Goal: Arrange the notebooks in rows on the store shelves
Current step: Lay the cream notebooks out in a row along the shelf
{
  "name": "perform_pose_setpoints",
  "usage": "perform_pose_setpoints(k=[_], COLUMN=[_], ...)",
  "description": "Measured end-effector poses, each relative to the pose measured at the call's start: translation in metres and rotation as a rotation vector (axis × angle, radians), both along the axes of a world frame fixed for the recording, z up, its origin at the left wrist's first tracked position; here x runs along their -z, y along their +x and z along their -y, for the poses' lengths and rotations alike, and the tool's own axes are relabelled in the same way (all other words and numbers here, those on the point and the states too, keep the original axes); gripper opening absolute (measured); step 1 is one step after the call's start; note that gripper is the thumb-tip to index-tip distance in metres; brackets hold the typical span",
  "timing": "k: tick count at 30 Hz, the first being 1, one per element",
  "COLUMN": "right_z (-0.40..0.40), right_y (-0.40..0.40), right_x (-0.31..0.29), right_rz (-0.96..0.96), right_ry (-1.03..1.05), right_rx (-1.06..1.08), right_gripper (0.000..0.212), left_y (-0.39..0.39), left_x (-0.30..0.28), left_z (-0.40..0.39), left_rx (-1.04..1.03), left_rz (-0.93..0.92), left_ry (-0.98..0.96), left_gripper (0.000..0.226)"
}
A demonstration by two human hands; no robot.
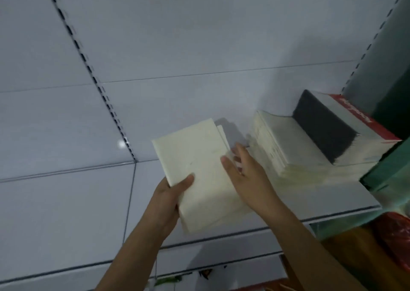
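Seen from a head-worn camera above a white store shelf (321, 204): two bare hands at work on a cream bundle of notebooks (199, 168). Held over the shelf board, near its front edge, tilted with the far corner toward the back panel (177, 46). Gripped at the near left edge by the left hand (170, 193), thumb curled over the top cover, remaining fingers hidden underneath. Met on the right side by the right hand (241, 171), fingers straight and slightly spread, laid flat against the bundle's right edge; whether pressing or merely touching, hard to say through the motion blur. Fanned slightly at the far right corner, with one or two inner edges showing past the top cover.

Just beside, to the right: a low cream stack of notebooks (295, 148) lying flat on the same shelf, apart from the held bundle by a narrow strip of shadow. Resting on top of that stack, a thicker pile with a dark grey side (324, 126) and a red-and-white cover (359, 117) bearing blurred lettering, unreadable. Pushed toward the right end of the shelf, close to a green panel (386, 73).

Visible along the back panel: two slotted uprights (88, 69), one left, one right. Below the shelf at lower right, a red plastic bag (395, 237) and a brown surface (346, 253), both blurred.
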State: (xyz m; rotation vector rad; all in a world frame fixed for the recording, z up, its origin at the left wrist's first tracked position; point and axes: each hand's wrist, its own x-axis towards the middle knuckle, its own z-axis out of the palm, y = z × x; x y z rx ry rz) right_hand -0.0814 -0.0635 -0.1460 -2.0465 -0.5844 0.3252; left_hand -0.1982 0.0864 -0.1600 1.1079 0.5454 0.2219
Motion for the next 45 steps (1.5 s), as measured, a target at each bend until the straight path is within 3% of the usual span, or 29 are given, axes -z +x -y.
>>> perform_pose_setpoints(k=[2,5,9,18,28,35,45], right_z=[-0.020,-0.061,-0.115,-0.255,-0.410,-0.521,-0.693], right_y=[0.005,-0.013,-0.067,-0.214,-0.397,-0.459,-0.511], right_x=[0.000,0.010,0.014,-0.002,0.002,0.011,0.042], right_rz=[-0.124,-0.308,-0.402,-0.560,-0.726,-0.751,-0.821], right_ry=[0.085,0.245,0.357,0.484,0.435,0.381,0.318], right_rx=[-0.046,-0.081,-0.092,-0.197,-0.453,-0.556,-0.546], right_gripper=[0.064,0.034,0.017,0.014,0.017,0.021,0.021], left_y=[-0.016,-0.050,-0.115,-0.298,-0.497,-0.569,-0.636], left_x=[0.000,0.003,0.012,0.028,0.025,0.039,0.050], left_z=[-0.003,-0.013,-0.044,-0.135,-0.253,-0.344,-0.520], left_rx=[-0.050,-0.153,-0.339,-0.462,-0.707,-0.858,-0.870], left_rz=[-0.028,-0.074,-0.151,-0.201,-0.255,-0.305,-0.454], left_ry=[0.046,0.102,0.191,0.268,0.355,0.355,0.399], left_gripper=[0.033,0.036,0.036,0.025,0.029,0.029,0.032])
